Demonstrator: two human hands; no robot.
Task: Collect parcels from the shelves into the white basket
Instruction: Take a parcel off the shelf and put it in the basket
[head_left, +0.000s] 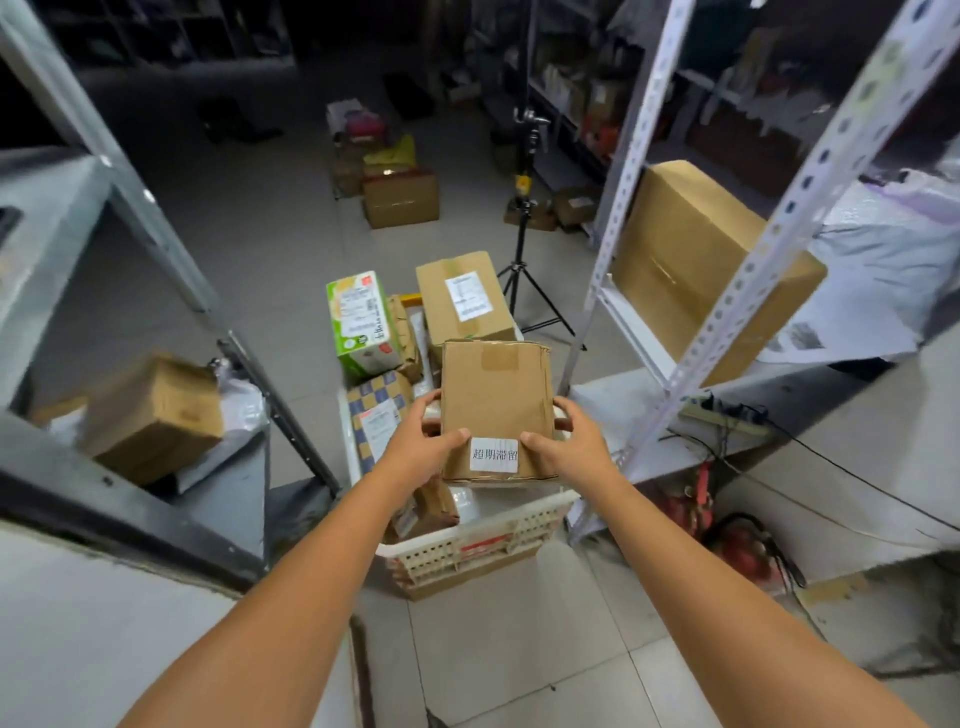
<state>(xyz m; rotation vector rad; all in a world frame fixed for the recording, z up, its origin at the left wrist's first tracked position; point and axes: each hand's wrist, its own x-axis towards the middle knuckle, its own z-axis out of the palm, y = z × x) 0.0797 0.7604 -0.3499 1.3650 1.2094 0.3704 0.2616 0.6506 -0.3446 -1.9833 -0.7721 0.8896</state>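
Note:
I hold a small brown cardboard parcel with a white printed sticker near its front edge. My left hand grips its left side and my right hand grips its right side. The parcel hangs above the white slatted basket on the floor between the shelves. Inside the basket lie several parcels: a green and white carton, a brown box with a white label and a checkered flat packet. Much of the basket is hidden by the parcel and my hands.
A grey metal shelf on the left carries a brown box. The white perforated shelf on the right holds a large brown box and grey mail bags. A black tripod stands behind the basket. More boxes sit farther back.

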